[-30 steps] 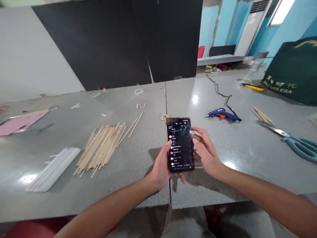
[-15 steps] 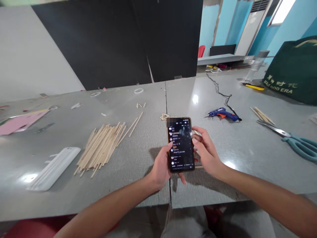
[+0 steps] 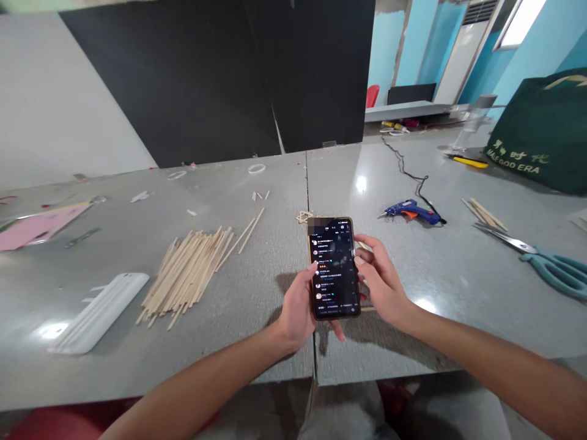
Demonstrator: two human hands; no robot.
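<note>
A smartphone (image 3: 335,275) with a dark screen of small text lines is held upright above the table's front part. Closed around its left edge is my left hand (image 3: 298,305), thumb on the screen's side and a fingertip showing below the phone. My right hand (image 3: 380,278) grips the right edge, its thumb against the side and the other fingers partly hidden behind. Just beyond the phone's top lies a small figure of joined wooden sticks (image 3: 303,217), partly covered by the phone. Part of another stick shows behind the phone, near my right hand.
Left lie a pile of wooden sticks (image 3: 186,275) and a white plastic case (image 3: 103,311). To the right are a blue glue gun (image 3: 413,211) with a black cord, scissors (image 3: 557,269), a few sticks (image 3: 487,214), a yellow cutter (image 3: 468,161) and a green bag (image 3: 541,134).
The text list on the phone's screen has scrolled slightly upward. Both hands keep their hold, and the things on the table stay where they were.
</note>
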